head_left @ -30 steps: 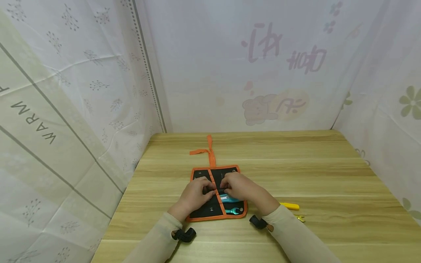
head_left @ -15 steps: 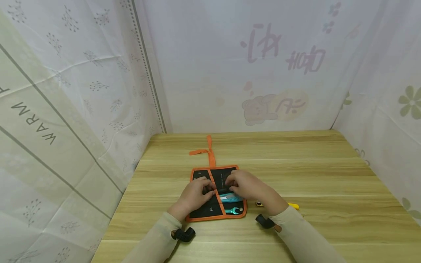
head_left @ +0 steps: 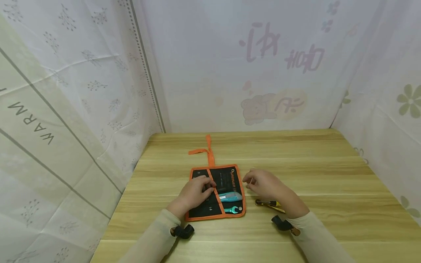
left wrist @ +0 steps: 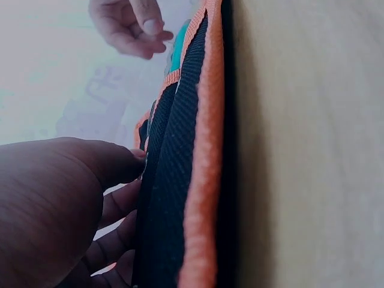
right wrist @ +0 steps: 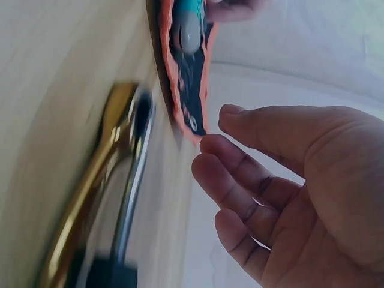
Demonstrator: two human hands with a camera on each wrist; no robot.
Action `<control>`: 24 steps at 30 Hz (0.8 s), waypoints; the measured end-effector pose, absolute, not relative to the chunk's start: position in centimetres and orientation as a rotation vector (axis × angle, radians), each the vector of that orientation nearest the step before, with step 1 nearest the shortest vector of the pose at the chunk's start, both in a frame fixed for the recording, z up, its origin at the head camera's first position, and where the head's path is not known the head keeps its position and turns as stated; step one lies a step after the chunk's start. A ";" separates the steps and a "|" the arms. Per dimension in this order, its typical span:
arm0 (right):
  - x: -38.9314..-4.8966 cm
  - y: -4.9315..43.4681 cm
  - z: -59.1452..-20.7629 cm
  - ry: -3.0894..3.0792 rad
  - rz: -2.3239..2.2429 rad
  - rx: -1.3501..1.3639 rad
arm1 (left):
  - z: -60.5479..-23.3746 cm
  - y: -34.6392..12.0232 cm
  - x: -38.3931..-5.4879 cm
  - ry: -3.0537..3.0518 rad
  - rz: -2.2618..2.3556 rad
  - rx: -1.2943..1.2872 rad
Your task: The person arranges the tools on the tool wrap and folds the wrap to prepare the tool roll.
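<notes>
A black tool pouch (head_left: pixel 200 212) with orange trim lies unrolled on the table. Its pockets hold a teal utility knife (head_left: pixel 231 197) and a teal open-ended wrench (head_left: pixel 232 210). My left hand (head_left: pixel 192 191) lies over the pouch's left half, thumb and fingertips pinching at the orange pocket band. In the left wrist view the thumb tip meets the black cloth (left wrist: pixel 171 156). My right hand (head_left: pixel 264 182) hovers just right of the pouch, fingers loosely bent and holding nothing, as the right wrist view shows. Below it lie a gold-coloured wrench (right wrist: pixel 90 186) and a metal-shafted tool (right wrist: pixel 127 210), partly hidden in the head view.
An orange tie strap (head_left: pixel 211 157) stretches from the pouch's far edge toward the back of the wooden table (head_left: pixel 296 153). Patterned white curtains (head_left: pixel 204 73) hang behind the table and along both sides.
My right hand has moved right, from over the pouch's right half to beside it, uncovering the printed lettering. The left hand has stayed at the pocket band.
</notes>
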State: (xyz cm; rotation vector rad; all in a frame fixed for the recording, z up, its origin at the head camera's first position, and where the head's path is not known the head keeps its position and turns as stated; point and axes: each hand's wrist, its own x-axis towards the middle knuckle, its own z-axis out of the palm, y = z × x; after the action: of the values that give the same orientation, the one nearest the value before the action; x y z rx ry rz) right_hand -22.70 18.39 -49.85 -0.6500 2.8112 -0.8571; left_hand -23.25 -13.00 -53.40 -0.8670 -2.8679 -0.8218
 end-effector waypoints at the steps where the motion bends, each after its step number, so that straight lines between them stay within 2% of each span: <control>1: -22.6 18.8 -49.9 2.812 -0.870 -0.627 | -53.4 -13.0 -23.3 -2.865 -0.818 -0.866; 18: -22.1 26.1 -51.1 2.805 -1.022 -0.521 | -53.7 -13.0 -23.7 -2.852 -0.788 -0.850; 24: -21.7 28.0 -51.5 2.777 -1.058 -0.564 | -53.8 -13.0 -23.7 -2.852 -0.773 -0.849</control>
State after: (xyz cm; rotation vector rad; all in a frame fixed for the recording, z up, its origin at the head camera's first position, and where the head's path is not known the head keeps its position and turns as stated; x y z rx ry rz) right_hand -21.66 27.98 -51.50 -0.5638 2.7771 -1.0583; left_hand -23.72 -13.01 -53.82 -0.8494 -2.8522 -0.7734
